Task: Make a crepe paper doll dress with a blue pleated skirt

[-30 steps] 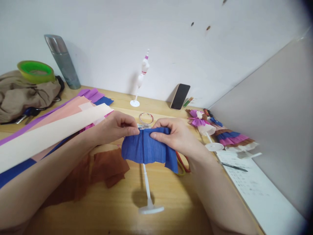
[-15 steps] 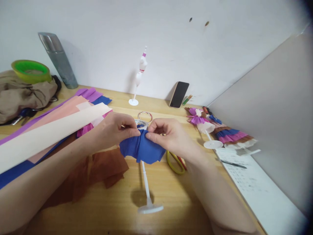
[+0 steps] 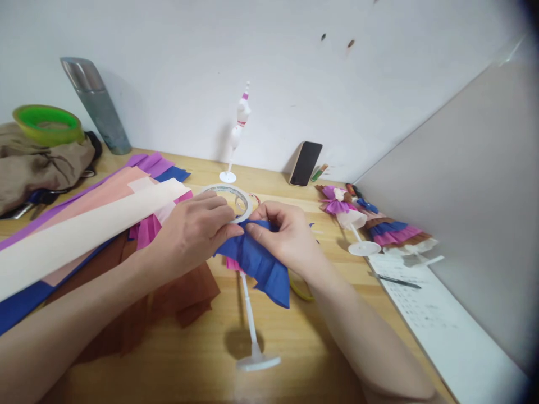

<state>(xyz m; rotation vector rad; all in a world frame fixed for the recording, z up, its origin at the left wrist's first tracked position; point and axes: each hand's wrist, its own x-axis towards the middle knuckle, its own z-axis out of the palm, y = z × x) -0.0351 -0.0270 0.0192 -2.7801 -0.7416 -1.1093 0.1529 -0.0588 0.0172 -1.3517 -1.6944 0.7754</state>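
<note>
Gathered blue crepe paper hangs in folds from my fingers at the centre. My right hand pinches its upper edge between thumb and bent fingers. My left hand is closed at the other end of that edge, its thumb on the paper and the fingertips partly hidden. Beside its fingers is a white printed tape ring; I cannot tell whether it is held. Below the paper show a scrap of pink and a white doll stand with a round base.
Long strips of coloured crepe paper and brown paper lie left. Behind are a white figure on a stand, a phone and a flask. Dressed paper figures, a pen and a written sheet lie right.
The blue paper has tilted and now droops lower on the right, showing pink under it. More of the tape ring shows, further left. My left hand has turned, its back more toward me.
</note>
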